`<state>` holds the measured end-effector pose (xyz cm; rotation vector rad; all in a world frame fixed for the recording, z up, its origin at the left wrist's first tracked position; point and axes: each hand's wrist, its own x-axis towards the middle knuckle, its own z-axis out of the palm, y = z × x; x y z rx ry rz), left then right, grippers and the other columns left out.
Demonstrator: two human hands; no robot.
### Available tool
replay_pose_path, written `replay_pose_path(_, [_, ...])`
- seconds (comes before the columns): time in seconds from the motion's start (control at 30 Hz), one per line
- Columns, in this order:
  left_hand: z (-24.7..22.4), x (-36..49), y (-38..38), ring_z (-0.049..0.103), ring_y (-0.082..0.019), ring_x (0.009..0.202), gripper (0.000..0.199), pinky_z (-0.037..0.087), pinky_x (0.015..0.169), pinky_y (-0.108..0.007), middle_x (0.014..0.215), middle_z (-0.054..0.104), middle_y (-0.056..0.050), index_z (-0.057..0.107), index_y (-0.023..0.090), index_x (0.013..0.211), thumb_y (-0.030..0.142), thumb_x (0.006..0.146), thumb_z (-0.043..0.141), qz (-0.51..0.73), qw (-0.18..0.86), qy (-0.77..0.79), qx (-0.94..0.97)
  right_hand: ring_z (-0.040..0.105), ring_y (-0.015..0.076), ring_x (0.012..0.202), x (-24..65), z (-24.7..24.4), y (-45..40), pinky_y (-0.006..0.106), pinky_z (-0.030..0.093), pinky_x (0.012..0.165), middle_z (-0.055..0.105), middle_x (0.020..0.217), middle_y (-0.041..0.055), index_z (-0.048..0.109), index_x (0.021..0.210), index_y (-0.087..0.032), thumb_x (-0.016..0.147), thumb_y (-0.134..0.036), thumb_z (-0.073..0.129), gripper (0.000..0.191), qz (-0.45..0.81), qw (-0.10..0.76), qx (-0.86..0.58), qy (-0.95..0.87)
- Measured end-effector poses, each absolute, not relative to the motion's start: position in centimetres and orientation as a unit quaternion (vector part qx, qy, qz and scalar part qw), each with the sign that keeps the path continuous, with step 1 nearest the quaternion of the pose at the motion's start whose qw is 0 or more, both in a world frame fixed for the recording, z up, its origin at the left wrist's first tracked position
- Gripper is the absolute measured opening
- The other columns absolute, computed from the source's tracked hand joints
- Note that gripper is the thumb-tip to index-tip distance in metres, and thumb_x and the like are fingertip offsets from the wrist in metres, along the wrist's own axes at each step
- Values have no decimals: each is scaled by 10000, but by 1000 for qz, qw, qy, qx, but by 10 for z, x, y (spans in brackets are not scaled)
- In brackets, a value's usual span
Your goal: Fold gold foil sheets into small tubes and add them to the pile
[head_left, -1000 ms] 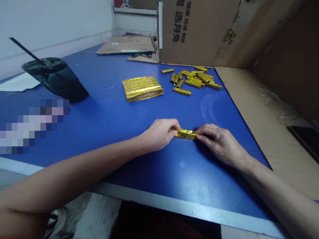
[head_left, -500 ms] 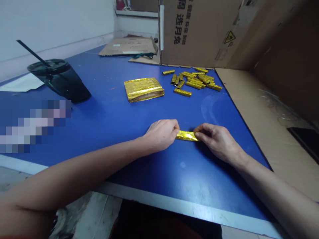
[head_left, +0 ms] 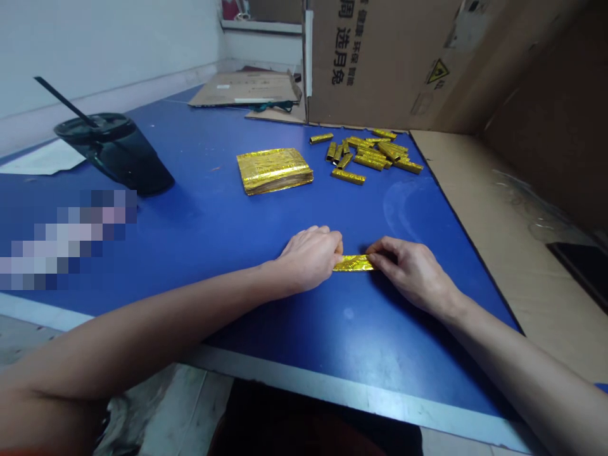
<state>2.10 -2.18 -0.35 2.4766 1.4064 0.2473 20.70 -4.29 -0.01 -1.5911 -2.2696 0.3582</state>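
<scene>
A narrow strip of folded gold foil paper [head_left: 353,263] lies level between my two hands, low over the blue table [head_left: 285,329]. My left hand [head_left: 314,258] has its fingers closed on the strip's left end. At the right end, my right hand [head_left: 408,266] pinches it between thumb and fingers. Beyond my hands sits a stack of gold foil sheets [head_left: 274,170]. Several small folded gold pieces [head_left: 373,159] are heaped at the table's back right.
A dark cup with a straw [head_left: 126,155] stands at the left, beside white paper [head_left: 42,158]. Flat cardboard [head_left: 247,88] lies at the back. A large cardboard box [head_left: 375,76] rises behind the gold pieces, and more cardboard covers the right side.
The gold strip looks flatter and has shifted slightly left. My right hand has moved a little left with it, while my left hand has barely moved.
</scene>
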Motion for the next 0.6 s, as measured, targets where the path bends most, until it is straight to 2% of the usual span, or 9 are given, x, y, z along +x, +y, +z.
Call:
replay_pose_path(0.2, [-7, 19, -24, 489, -193, 795, 93, 395, 712, -326, 799, 534, -35, 534, 169, 771, 220, 801, 462, 97, 137, 464, 870, 607, 167, 692, 209, -3, -46, 295, 467, 608, 670, 810, 42, 620, 814, -198, 804, -240, 474, 152, 150, 196, -545, -801])
replay_pose_path(0.27, [-7, 18, -26, 491, -183, 785, 83, 394, 699, -310, 799, 537, -30, 513, 167, 776, 204, 810, 446, 115, 132, 448, 876, 598, 163, 687, 212, -7, -46, 295, 468, 610, 658, 795, 43, 614, 884, -184, 802, -270, 501, 164, 180, 235, -544, -786])
replay_pose_path(0.4, [-7, 12, -28, 531, -154, 714, 84, 382, 625, -264, 771, 566, -14, 471, 173, 852, 161, 838, 390, 153, 118, 408, 892, 580, 154, 672, 222, -11, -42, 298, 471, 615, 635, 783, 40, 584, 1017, -159, 782, -367, 560, 315, 265, 310, -523, -749])
replay_pose_path(0.6, [-9, 6, -27, 585, -171, 662, 114, 379, 576, -264, 738, 597, -21, 435, 180, 923, 213, 879, 335, 156, 85, 388, 904, 583, 183, 789, 226, 0, -43, 335, 457, 723, 634, 866, 65, 650, 894, -174, 764, -374, 590, 246, 291, 309, -506, -751])
